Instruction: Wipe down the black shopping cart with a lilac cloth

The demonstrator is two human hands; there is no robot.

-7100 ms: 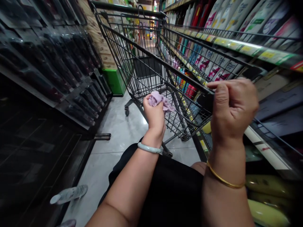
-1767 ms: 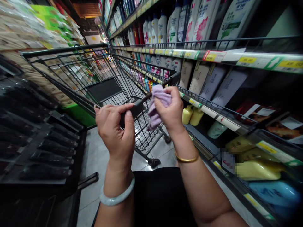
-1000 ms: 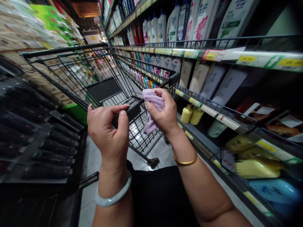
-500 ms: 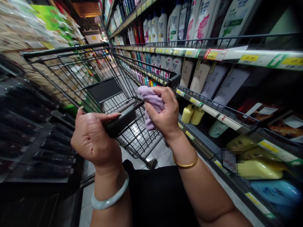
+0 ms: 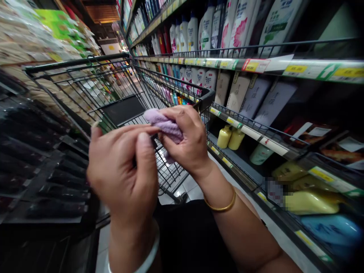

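Observation:
A crumpled purple cloth [image 5: 167, 127] is bunched in my right hand [image 5: 189, 138], with fingers and thumb closed around it. My left hand [image 5: 122, 167] is raised in front of the cart handle, which it mostly hides. Its fingers stretch toward the cloth, and the fingertips appear to touch the cloth's left side. The left thumb points up, apart from the fingers, and nothing shows in that hand. Behind both hands stands a black wire shopping cart [image 5: 113, 81] with a dark panel [image 5: 123, 110] on its basket.
Along the right run shelves of bottles, with a price rail [image 5: 241, 64] and yellow pump bottles [image 5: 224, 136] lower down. Dark packaged goods [image 5: 62, 182] hang at the left, below stacked light-coloured packs [image 5: 19, 41]. Tiled floor [image 5: 189, 185] shows under the cart.
My left hand has come off the cart handle, its fingers straightening toward the cloth. My right hand has moved a little left with the cloth, over the handle.

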